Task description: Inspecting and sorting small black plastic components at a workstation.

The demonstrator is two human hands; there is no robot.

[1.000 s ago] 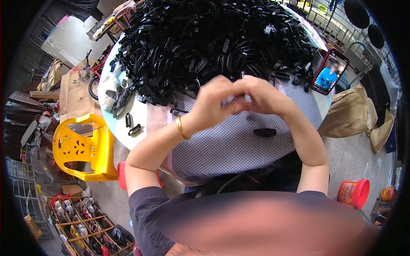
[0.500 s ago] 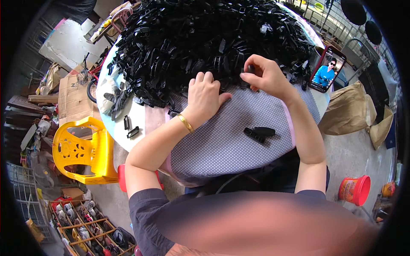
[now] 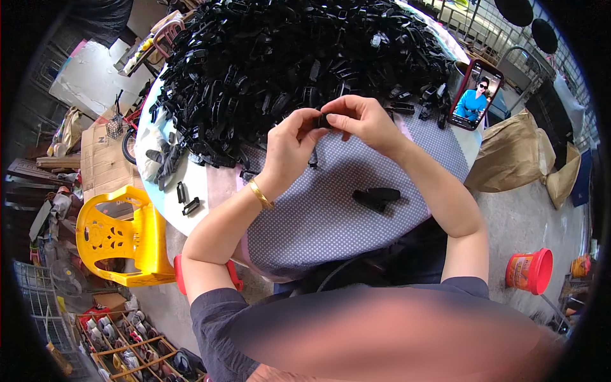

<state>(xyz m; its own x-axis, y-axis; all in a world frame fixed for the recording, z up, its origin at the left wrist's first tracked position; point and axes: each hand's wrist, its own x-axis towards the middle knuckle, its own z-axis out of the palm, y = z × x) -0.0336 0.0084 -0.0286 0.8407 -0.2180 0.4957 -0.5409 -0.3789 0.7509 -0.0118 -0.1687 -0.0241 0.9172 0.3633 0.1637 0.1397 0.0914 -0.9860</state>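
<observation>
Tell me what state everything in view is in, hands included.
Left hand, pinching a small black piece
Right hand, pinching the same piece
Phone, propped up, screen lit
Pile of black parts, heaped loosely
Patterned cloth, spread out
Yellow chair, upright, unoccupied
Red bucket, lidless

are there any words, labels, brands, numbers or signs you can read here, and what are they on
None reads clearly enough to quote:
Red bucket: printed label, too small and angled to read.
Phone: tiny marks on the screen, too small to read.
Cardboard: a faint dark mark, too small to make out.
Pile of black pieces: no lettering can be made out.
</observation>
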